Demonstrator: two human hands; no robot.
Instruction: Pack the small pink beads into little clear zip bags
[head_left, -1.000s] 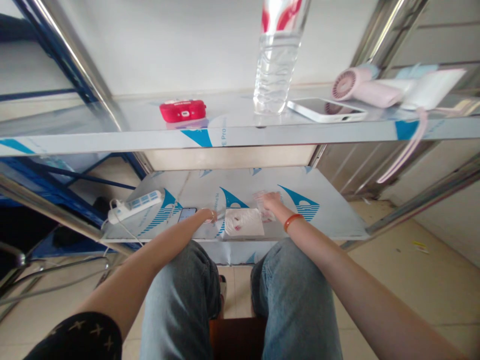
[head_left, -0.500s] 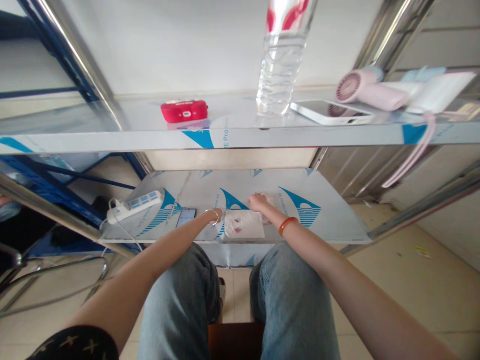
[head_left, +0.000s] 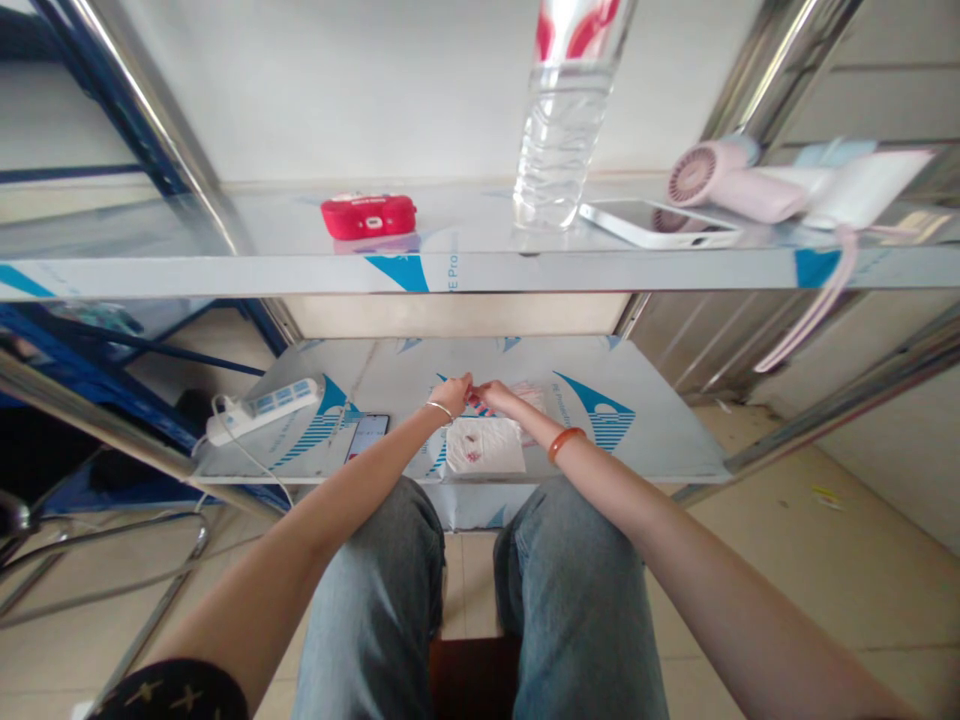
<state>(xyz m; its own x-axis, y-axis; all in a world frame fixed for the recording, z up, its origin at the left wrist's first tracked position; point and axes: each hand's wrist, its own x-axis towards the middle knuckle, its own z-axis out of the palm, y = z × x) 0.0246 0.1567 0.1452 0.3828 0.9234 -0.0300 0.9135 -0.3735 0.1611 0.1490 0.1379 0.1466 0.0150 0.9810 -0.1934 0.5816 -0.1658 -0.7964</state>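
My left hand and my right hand meet fingertip to fingertip just above the lower shelf. Both have their fingers pinched together. A tiny reddish bit shows where they touch, too small to identify. Right below the hands lies a white tissue with red marks on it. A clear plastic packet lies just behind my right wrist, which wears an orange bangle. My left wrist wears a thin silver bracelet.
A phone and a white power strip lie left on the lower shelf. The upper shelf carries a red case, a water bottle, a white phone and a pink handheld fan. My knees are under the shelf's front edge.
My right hand left the plastic packet and moved left. My left hand rose from the shelf and moved right and forward. Their fingertips now touch above the tissue.
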